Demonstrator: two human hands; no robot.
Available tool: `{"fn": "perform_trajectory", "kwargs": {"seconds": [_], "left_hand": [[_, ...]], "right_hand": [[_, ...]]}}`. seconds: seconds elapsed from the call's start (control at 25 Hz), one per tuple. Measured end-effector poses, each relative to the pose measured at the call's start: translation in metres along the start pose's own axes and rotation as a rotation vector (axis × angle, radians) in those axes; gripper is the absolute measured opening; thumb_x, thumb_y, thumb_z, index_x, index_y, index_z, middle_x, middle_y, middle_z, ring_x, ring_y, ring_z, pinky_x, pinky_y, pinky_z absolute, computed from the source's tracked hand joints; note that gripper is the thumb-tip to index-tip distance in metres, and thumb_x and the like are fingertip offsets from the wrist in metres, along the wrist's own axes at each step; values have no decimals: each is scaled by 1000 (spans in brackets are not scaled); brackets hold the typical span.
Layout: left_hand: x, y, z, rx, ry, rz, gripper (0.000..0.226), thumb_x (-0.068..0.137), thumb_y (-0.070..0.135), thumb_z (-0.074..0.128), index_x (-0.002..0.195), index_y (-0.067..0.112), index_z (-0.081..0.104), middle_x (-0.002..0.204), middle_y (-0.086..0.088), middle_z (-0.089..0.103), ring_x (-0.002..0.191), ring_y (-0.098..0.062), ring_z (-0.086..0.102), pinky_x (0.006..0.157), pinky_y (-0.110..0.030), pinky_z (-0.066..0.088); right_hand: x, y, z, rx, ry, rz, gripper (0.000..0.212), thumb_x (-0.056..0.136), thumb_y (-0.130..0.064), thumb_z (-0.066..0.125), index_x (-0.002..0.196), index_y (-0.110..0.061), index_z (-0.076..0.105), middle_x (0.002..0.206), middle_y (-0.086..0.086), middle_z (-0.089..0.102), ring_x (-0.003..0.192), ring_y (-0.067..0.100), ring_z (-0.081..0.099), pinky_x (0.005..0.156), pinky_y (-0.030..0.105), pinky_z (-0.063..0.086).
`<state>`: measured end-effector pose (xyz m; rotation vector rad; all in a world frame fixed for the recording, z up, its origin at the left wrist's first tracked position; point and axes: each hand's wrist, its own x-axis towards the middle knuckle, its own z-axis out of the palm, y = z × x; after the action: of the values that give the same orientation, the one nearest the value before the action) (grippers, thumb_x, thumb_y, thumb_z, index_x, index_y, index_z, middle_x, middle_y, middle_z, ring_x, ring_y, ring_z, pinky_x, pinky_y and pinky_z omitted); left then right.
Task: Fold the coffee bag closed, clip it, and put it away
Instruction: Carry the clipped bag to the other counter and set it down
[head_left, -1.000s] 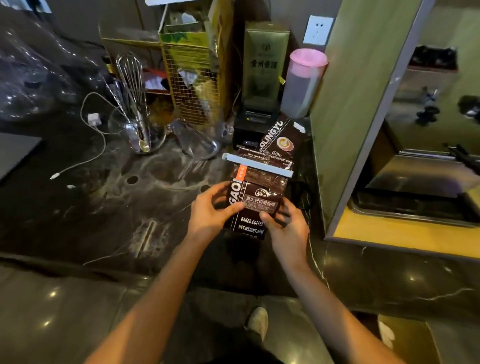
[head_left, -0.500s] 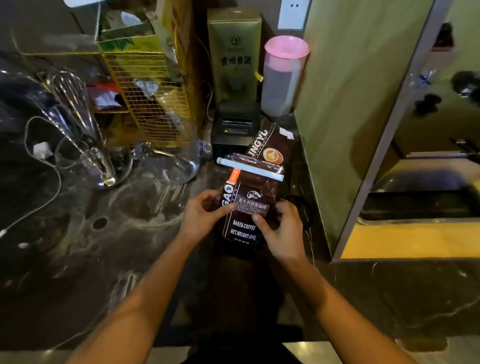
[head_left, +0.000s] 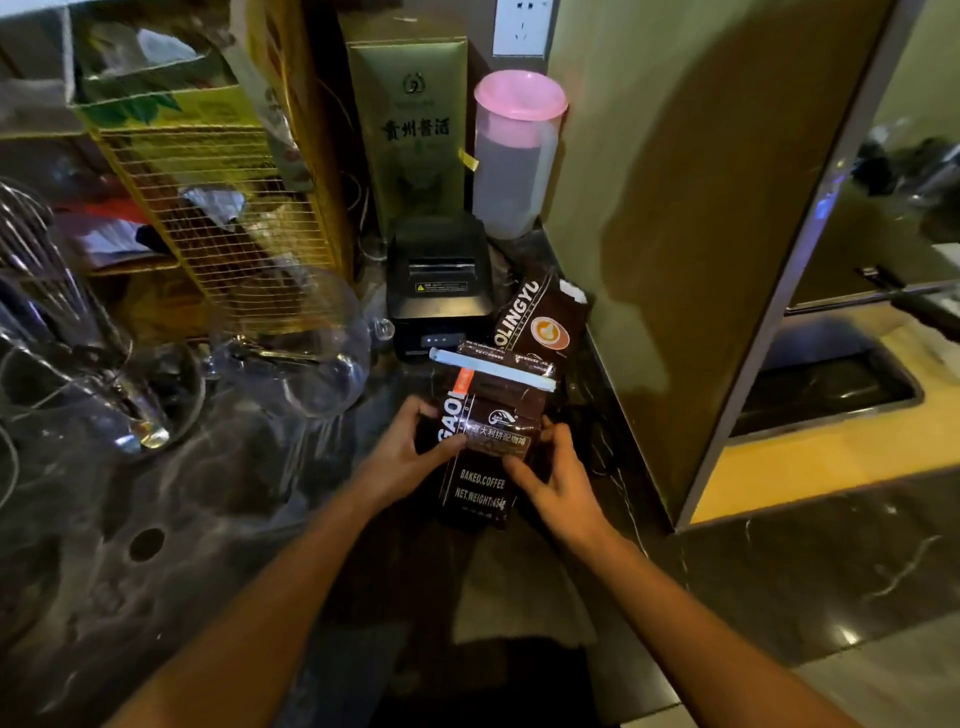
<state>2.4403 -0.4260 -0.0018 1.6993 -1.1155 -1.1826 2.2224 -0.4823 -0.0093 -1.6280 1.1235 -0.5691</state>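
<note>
- We grasp the coffee bag (head_left: 480, 457) at mid-frame with both grips: left hand (head_left: 400, 457) on its left edge, right hand (head_left: 558, 488) on its right.
- The bag stands upright on the dark table (head_left: 156, 519), its folded top held by a pale clip (head_left: 493, 368).
- Just behind it we see a second coffee bag (head_left: 540, 322) and a black printer (head_left: 439, 291).

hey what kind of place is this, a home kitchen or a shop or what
Probably a café or drinks-shop counter rather than a home kitchen. A receipt printer stands on the dark counter, two coffee bags sit at the back, and there's a whisk and glass jug.
</note>
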Motion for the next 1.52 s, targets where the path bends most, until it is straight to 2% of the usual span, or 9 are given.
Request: {"fn": "perform_trajectory", "kwargs": {"seconds": [0.2,0.4,0.56,0.68,0.8,0.92,1.0,1.16,1.52], "left_hand": [[14,7,1,4,-30,-27,43,75,53,71,101,30,45,114,3,64,100,-15,67,80,-42,60],[5,3,4,91,-26,0,37,74,51,71,95,38,43,112,4,64,102,-14,66,81,-43,59],[-15,-1,12,146,47,19,39,76,32,77,99,31,45,110,11,64,104,-6,63,85,-34,55],[-25,-3,18,185,130,39,44,75,26,79,103,21,46,106,18,61,101,6,57,81,-19,48],[-25,-6,18,174,188,44,44,75,28,79,102,22,45,108,15,63,103,1,59,85,-27,52],[-18,-9,15,179,241,59,47,75,34,79,105,27,44,114,10,62,108,-7,61,93,-37,53],[-13,-10,11,171,264,88,52,74,43,77,110,31,42,120,7,61,113,-9,60,97,-41,52],[1,-8,-3,157,275,91,59,74,53,72,118,28,42,127,4,59,120,-11,57,102,-45,49],[-8,-6,3,280,327,186,71,84,37,69,141,18,32,143,0,38,132,-11,41,108,-30,37]], "right_hand": [[12,7,-6,37,-12,-8,37,90,-22,67,117,-12,44,117,-8,58,106,-9,59,82,15,52],[4,16,-12,49,-23,-105,36,82,-41,70,102,-26,45,153,3,40,129,10,53,99,39,53],[-8,17,-12,71,-44,-143,34,82,-30,73,98,-36,43,153,4,39,129,13,54,99,46,53],[-8,14,-12,75,-74,-171,43,84,-22,74,106,-40,41,148,-10,45,129,8,53,103,39,51],[4,10,-14,71,-129,-196,41,85,-16,73,111,-19,42,143,-28,46,129,-2,51,104,28,49],[25,2,-18,57,-171,-242,36,85,-21,72,107,-10,45,151,-1,43,133,5,49,105,31,48],[41,-5,-18,29,-220,-285,37,87,-22,71,112,-13,45,142,6,54,129,10,54,103,36,50],[64,-14,-11,81,-283,-248,37,89,-17,70,114,-14,43,121,3,67,115,11,65,91,33,57],[63,-1,-6,9,-183,-312,43,86,-30,72,116,-39,42,129,1,60,120,7,59,93,23,53]]}}
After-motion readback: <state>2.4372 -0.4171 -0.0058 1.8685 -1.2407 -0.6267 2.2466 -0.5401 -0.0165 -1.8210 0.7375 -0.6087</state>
